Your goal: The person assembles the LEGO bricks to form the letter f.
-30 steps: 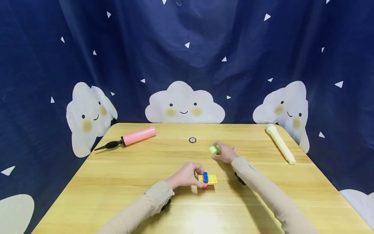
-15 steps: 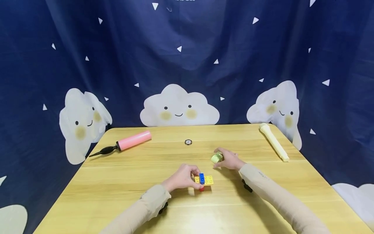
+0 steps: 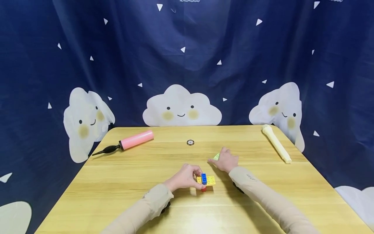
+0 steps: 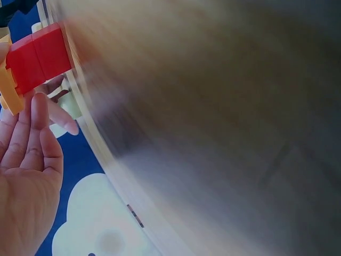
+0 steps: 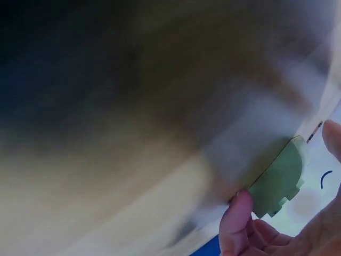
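Note:
My left hand [image 3: 184, 177] grips a stack of toy building bricks just above the table, near its middle. A blue brick [image 3: 204, 178] sits on top of a yellow studded plate [image 3: 211, 180], with red bricks [image 4: 40, 57] below. My right hand [image 3: 228, 160] is over a light green toy brick [image 3: 217, 156], hiding most of it from the head camera. The right wrist view shows that green brick [image 5: 279, 178] with a curved outline and studs. A fingertip touches its edge, while another digit at the right shows a gap from it.
A pink hand pump [image 3: 136, 140] with a black nozzle lies at the back left. Beyond my hands is a round dark-rimmed disc [image 3: 190, 142]. A pale yellow stick-shaped object [image 3: 277, 144] lies along the right side of the wooden table [image 3: 140, 165].
My right hand has turned over the green brick, which now shows less and has shifted slightly toward me. My left hand keeps its grip on the stack, almost still. The head view shifted slightly.

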The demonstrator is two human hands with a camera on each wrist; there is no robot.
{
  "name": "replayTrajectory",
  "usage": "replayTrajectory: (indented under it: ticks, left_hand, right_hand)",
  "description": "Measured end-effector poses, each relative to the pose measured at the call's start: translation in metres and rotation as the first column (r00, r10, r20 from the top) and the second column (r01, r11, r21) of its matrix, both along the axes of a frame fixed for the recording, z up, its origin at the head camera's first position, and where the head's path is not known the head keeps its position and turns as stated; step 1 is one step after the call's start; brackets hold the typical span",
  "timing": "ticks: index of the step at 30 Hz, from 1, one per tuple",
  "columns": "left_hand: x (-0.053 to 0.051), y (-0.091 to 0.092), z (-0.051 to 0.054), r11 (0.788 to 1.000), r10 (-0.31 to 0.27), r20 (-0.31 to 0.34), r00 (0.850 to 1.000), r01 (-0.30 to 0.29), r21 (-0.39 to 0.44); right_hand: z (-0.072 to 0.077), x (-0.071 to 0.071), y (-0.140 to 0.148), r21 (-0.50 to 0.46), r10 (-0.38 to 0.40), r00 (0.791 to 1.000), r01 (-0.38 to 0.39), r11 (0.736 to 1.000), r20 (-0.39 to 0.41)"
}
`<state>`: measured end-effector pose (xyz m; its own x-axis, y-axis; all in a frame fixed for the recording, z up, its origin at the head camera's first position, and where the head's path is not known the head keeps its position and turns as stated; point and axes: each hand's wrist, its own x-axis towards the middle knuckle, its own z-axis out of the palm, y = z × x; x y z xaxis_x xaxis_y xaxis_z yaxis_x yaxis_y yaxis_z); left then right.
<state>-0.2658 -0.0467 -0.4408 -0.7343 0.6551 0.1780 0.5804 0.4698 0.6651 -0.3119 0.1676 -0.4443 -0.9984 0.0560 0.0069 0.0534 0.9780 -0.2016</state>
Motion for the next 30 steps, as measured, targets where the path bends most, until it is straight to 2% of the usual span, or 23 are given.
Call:
replayTrajectory:
  ticks: [7, 11, 16, 23, 25, 30]
  left_hand:
    - [-0.002, 0.002, -0.003, 1.000, -0.004, 0.013, 1.000, 0.004, -0.001]
    - [-0.003, 0.000, -0.003, 1.000, 0.007, 0.009, 1.000, -0.007, 0.004]
    - [-0.001, -0.002, -0.001, 1.000, 0.013, 0.034, 0.999, -0.014, 0.006]
    - [0.001, 0.000, 0.000, 0.999, 0.042, 0.039, 0.998, -0.041, -0.026]
    - [0.001, 0.001, 0.000, 0.999, 0.042, 0.037, 0.998, -0.041, -0.027]
    - [0.002, 0.002, -0.001, 0.998, 0.048, 0.033, 0.998, -0.047, -0.036]
  right_hand:
    - [0.003, -0.001, 0.001, -0.065, -0.035, 0.999, 0.035, 0.997, -0.002]
    - [0.007, -0.003, 0.009, -0.199, -0.025, 1.000, 0.026, 0.980, 0.008]
    - [0.003, -0.011, 0.025, -0.387, -0.016, 1.000, 0.017, 0.922, 0.004]
    - [-0.002, -0.015, 0.041, -0.536, -0.036, 0.999, 0.043, 0.843, 0.024]
    - [-0.003, -0.014, 0.043, -0.587, -0.047, 0.999, 0.053, 0.808, 0.026]
    - [-0.006, -0.013, 0.046, -0.656, -0.055, 0.998, 0.025, 0.755, -0.024]
